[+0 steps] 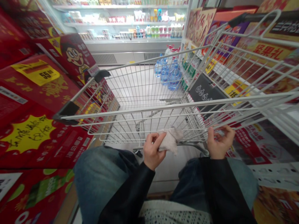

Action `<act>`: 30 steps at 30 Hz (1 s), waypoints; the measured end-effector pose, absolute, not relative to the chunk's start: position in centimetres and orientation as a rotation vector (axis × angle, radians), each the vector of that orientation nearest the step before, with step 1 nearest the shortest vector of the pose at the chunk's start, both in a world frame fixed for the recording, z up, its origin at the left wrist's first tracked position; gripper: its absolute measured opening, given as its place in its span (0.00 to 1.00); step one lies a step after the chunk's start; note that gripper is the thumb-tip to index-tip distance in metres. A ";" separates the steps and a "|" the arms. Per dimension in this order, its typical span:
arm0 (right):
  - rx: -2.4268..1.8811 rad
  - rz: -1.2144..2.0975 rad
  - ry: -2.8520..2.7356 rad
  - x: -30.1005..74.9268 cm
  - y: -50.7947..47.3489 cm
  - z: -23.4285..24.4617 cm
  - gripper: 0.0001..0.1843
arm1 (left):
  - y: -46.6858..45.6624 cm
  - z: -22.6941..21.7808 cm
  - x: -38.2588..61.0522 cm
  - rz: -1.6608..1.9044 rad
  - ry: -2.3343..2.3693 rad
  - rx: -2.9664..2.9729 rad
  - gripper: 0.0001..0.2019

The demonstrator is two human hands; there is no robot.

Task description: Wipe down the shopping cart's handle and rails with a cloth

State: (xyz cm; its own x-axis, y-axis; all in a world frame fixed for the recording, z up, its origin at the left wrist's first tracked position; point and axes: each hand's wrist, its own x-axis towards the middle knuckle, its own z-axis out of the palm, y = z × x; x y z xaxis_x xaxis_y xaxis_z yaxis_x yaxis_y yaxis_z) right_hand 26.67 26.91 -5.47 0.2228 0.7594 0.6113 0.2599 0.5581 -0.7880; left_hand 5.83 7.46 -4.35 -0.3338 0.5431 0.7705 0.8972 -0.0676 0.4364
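Note:
My left hand (154, 151) is closed on a crumpled, pale grey-white cloth (173, 141), pinching it between thumb and fingers. The cloth rests against the lower wires on the near side of a shopping cart (149, 108). To the right, my right hand (219, 141) has its fingers curled at the wires of the cart's near side, thumb raised; its fingertips are partly hidden. The cart's wire basket holds no goods, and its black handle (261, 20) is at upper right. A dark flap (207, 93) with printed symbols hangs at the basket's right end.
Stacked red gift boxes (39, 84) with yellow price signs crowd the left. Shelves with boxed goods (263, 49) line the right. Large water bottles (173, 74) stand on the floor beyond the cart, before a lit refrigerated display (126, 43). My bent knees are close below the cart.

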 end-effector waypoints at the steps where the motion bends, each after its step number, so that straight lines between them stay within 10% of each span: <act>1: -0.973 0.432 -1.345 26.7 26.9 -5.5 0.24 | 7.3 -4.3 5.6 -1.359 -1.862 -1.536 0.27; 30: -0.986 0.431 -1.411 27.0 27.1 -5.6 0.24 | 4.2 -4.3 2.3 -1.294 -1.880 -1.423 0.28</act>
State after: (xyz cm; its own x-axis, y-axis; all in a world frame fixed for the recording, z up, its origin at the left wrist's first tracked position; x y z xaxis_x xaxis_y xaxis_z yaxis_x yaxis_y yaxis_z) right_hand 26.99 27.06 -5.55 0.1687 0.7693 0.6162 0.2931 0.5577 -0.7766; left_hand 2.32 4.24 -4.28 -0.3679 0.4925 0.7887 0.9127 0.0289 0.4076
